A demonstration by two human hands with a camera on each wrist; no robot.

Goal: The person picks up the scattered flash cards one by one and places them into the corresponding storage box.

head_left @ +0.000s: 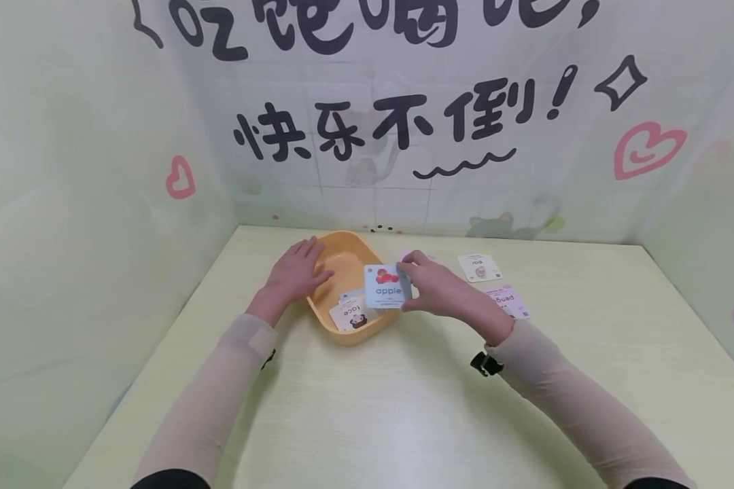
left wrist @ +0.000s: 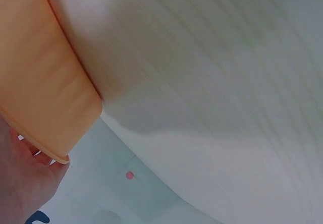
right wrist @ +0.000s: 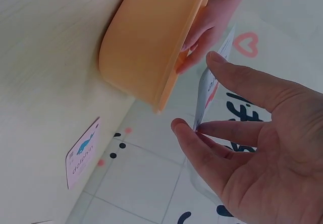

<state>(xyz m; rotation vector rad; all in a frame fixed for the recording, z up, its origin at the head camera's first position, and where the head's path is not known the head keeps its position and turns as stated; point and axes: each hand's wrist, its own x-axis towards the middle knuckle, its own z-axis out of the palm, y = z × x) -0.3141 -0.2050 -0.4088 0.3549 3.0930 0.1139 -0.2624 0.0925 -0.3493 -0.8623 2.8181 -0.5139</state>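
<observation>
My left hand (head_left: pixel 295 273) rests over the left rim of an orange plastic basket (head_left: pixel 346 338). Its fingers are extended, with the thumb over the inside. Inside the basket lie several cards, among them a white "face" card (head_left: pixel 345 315). At the basket's right side, my right hand (head_left: pixel 431 286) pinches a light-blue "apple" card (head_left: pixel 384 299) between thumb and fingers. The card is raised, its picture turned towards me, and it partly covers the basket's right rim. The right wrist view shows the same card (right wrist: pixel 203 95) edge-on between the fingertips.
On the table right of the basket lie a white "ear" card (head_left: pixel 480 267) and a pink card reading "peng" (head_left: pixel 509 301), partly behind my right arm. A pink dolphin card (right wrist: pixel 83 153) lies beyond my right hand. A printed wall sheet (head_left: pixel 373 197) stands behind the table.
</observation>
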